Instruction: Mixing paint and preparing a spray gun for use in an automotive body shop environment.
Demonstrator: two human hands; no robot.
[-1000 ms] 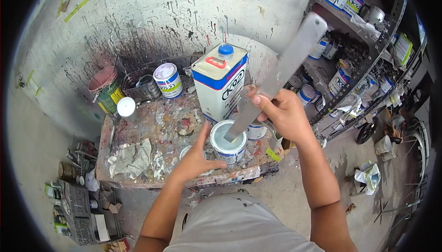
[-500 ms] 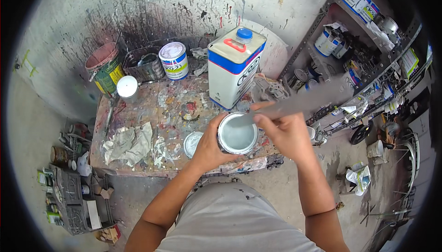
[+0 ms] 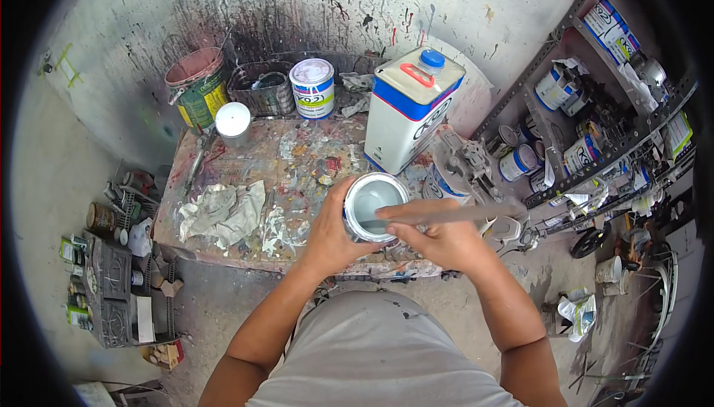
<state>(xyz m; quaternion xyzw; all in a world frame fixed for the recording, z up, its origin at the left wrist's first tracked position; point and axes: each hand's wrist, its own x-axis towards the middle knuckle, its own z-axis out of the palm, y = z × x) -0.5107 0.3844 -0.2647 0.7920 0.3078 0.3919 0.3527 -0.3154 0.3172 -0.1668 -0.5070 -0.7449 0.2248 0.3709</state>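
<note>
My left hand (image 3: 331,232) is wrapped round the side of an open tin (image 3: 370,195) of pale grey paint at the workbench's front edge. My right hand (image 3: 439,240) grips a long flat grey stick (image 3: 472,212), lying low across the tin's rim, its left end in or over the paint. Behind them stands a tall rectangular metal can (image 3: 401,121) with a blue cap and red handle. Another tin (image 3: 439,182) is partly hidden to the right. A crumpled cloth (image 3: 222,214) lies left on the paint-stained bench (image 3: 275,154).
Along the splattered wall are a pink-rimmed bucket (image 3: 195,98), a dark container (image 3: 260,91), a lidded paint can (image 3: 312,98) and a white cup (image 3: 233,118). A metal shelf (image 3: 573,191) full of cans rises at the right. Cluttered metal units (image 3: 111,280) stand lower left.
My left hand has closed round the open tin, having been spread beside it. The stick has tipped from steeply raised to nearly flat, pointing right, as my right hand lowered. The view has shifted.
</note>
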